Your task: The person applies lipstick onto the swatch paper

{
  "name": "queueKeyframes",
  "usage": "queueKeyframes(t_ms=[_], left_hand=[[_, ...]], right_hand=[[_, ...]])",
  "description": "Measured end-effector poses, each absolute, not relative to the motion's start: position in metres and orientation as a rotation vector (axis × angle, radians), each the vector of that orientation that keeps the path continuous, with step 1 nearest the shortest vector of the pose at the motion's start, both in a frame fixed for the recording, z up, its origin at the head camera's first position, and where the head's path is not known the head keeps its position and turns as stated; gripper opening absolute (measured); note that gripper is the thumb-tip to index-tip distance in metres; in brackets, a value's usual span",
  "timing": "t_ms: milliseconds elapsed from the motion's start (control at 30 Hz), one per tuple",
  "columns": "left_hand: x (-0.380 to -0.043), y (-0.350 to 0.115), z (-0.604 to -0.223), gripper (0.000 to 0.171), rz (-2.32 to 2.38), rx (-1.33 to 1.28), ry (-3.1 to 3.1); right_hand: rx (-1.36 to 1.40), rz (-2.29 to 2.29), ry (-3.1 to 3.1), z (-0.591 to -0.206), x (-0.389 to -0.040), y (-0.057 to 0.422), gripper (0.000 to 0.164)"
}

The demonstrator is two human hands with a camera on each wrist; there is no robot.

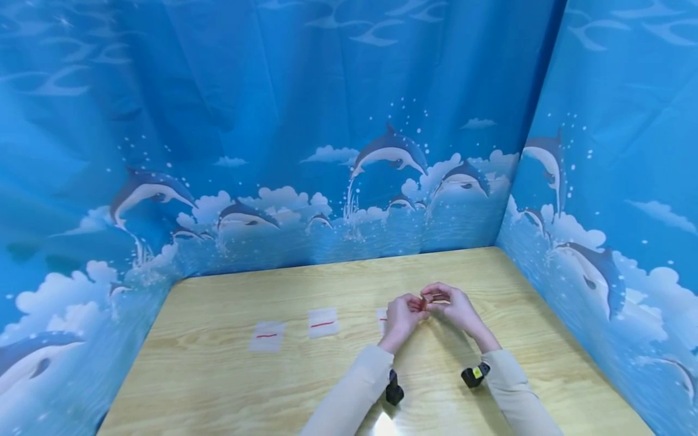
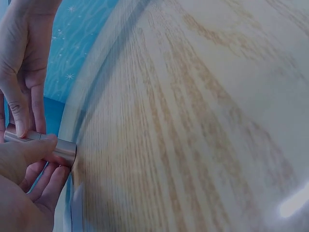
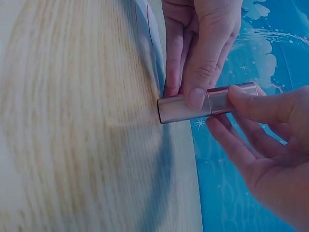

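Both hands meet over a slim metallic rose-gold lipstick tube [image 3: 176, 109], held in the air above the wooden table. My left hand [image 1: 402, 316] pinches one end between thumb and fingers, while my right hand [image 1: 454, 310] pinches the other end. A thin seam crosses the tube between the two grips in the right wrist view. From the left wrist, the lipstick tube [image 2: 66, 150] shows its wider end beyond the left thumb. Fingers cover part of it in every view.
On the wooden table [image 1: 218, 375] lie three pale paper squares with red lines: a left one [image 1: 267, 344], a middle one [image 1: 323, 332] and a right one [image 1: 380, 313], partly hidden by my left hand. A blue dolphin-print curtain [image 1: 305, 133] borders the table behind and at the sides.
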State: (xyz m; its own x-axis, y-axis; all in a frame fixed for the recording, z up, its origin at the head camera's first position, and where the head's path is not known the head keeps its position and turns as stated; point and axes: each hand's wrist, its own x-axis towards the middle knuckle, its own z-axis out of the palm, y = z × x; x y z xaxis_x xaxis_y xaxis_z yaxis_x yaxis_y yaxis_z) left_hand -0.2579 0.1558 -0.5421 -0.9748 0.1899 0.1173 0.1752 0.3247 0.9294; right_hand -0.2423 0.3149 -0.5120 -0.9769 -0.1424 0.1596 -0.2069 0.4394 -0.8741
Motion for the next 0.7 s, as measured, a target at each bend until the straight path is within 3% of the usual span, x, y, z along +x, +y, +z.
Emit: queueKeyframes(t_ms=[433,700], left_hand=[[-0.262,0.154,-0.540,0.017,1.671,0.436,2.633],[-0.259,0.145,-0.539,0.026,1.696,0.473,2.542]], right_hand=[[0.317,1.613,-2.613,-0.513,-0.243,0.312,0.035],[0.314,1.548,-2.602,-0.515,-0.242,0.317,0.048]])
